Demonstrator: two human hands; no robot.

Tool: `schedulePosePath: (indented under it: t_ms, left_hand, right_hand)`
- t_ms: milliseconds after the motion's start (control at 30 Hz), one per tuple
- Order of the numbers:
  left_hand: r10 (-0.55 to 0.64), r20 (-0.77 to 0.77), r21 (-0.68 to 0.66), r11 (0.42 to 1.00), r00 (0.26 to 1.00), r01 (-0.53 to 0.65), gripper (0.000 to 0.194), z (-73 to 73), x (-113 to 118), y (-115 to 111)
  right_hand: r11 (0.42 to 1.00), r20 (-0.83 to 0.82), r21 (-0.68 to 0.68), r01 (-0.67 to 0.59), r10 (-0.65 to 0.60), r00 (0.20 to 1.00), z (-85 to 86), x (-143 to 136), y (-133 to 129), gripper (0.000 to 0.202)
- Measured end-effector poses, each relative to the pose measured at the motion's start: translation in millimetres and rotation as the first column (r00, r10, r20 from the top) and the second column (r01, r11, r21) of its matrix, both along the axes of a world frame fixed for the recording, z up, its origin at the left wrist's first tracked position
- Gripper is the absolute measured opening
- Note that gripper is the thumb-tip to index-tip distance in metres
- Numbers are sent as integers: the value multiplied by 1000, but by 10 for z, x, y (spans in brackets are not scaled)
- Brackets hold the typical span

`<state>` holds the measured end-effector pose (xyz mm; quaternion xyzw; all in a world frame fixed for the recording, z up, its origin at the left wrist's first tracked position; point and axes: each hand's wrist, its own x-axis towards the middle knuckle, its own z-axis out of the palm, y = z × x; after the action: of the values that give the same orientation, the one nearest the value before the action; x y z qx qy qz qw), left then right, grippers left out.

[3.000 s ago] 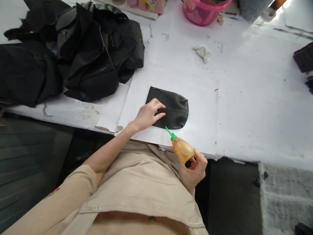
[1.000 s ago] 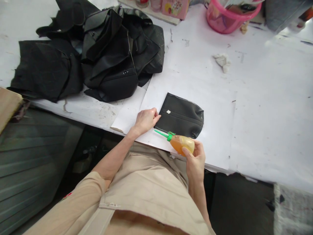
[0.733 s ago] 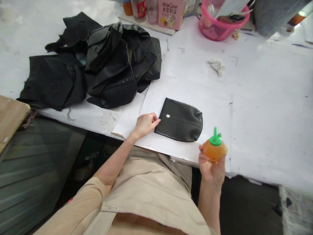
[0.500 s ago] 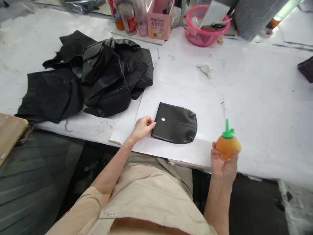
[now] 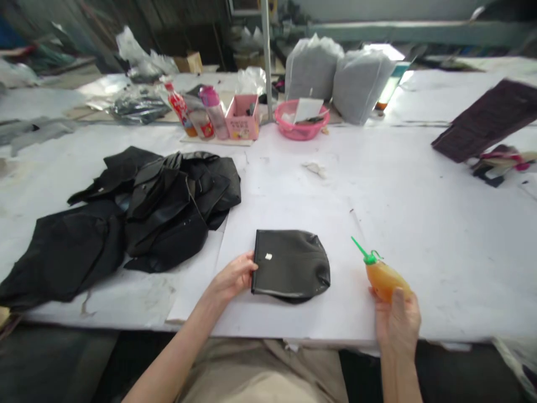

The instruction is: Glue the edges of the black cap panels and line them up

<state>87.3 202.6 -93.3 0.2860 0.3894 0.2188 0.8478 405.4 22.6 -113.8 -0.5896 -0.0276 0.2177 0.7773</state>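
My left hand [image 5: 233, 275] pinches the straight left edge of a black leather-like pouch piece [image 5: 289, 268], thumb on top. The piece has a rounded right end and a small white patch [image 5: 268, 256] near the held edge. On the right, my right hand [image 5: 398, 319] is wrapped round an orange squeeze bottle [image 5: 386, 280] with a green nozzle. The bottle leans, its nozzle pointing up and left toward the pouch piece, apart from it. To the left lies a heap of similar black pieces [image 5: 168, 212].
Along the back of the white-covered table [image 5: 419, 224] stand a red-labelled bottle [image 5: 179, 106], a pink-lidded bottle [image 5: 215, 112], a pink box [image 5: 243, 120] and a pink basket [image 5: 300, 131]. Grey bundles [image 5: 356, 84] stand behind. A dark folded piece [image 5: 482, 123] lies at the right.
The head view has tilted up, showing more of the table's back. The squeeze bottle has tipped from upright to leaning left. The pouch piece's held edge seems slightly raised.
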Motion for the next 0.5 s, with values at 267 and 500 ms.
schedulePosePath:
  t_ms: [267,500]
  left_hand:
    - [79,202,78,992,976,-96,60,328,476,383]
    - [234,284,153,946,930,-285,67,750,1289,1199]
  right_hand:
    - [996,-83,4,89,-89,993,-180,119,-39,47]
    - [986,-19,-145,84,-87,996,-445,293,-80,44]
